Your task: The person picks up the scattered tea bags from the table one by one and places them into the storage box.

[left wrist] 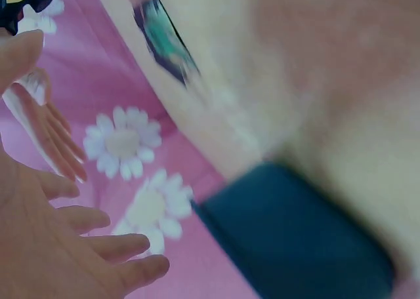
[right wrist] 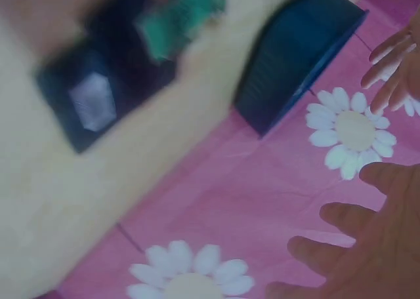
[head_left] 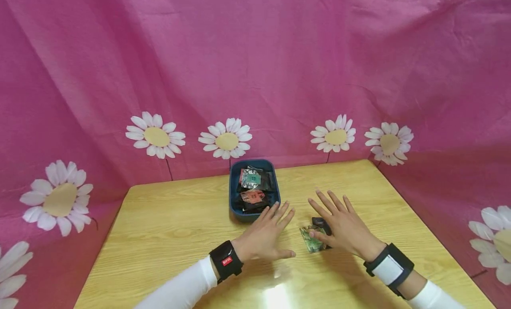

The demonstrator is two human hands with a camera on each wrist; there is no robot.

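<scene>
My left hand [head_left: 261,236] is spread out above the table, its fingertips close to the near corner of a dark blue bin [head_left: 234,202]. Inside that bin lie several small packets, among them one with a green label [head_left: 251,178] and one with an orange label [head_left: 253,196]. My right hand [head_left: 345,227] is spread over a green patterned packet [head_left: 313,242] and a black packet [head_left: 319,222] on the table, partly covering them. In the right wrist view the black packet [right wrist: 65,109] shows a pale patch. Neither hand holds anything.
The light wooden table [head_left: 171,224] has its far edge against a pink curtain [head_left: 255,78] printed with white daisies. The curtain also hangs along the left and right sides. The blue bin stands near the table's far edge.
</scene>
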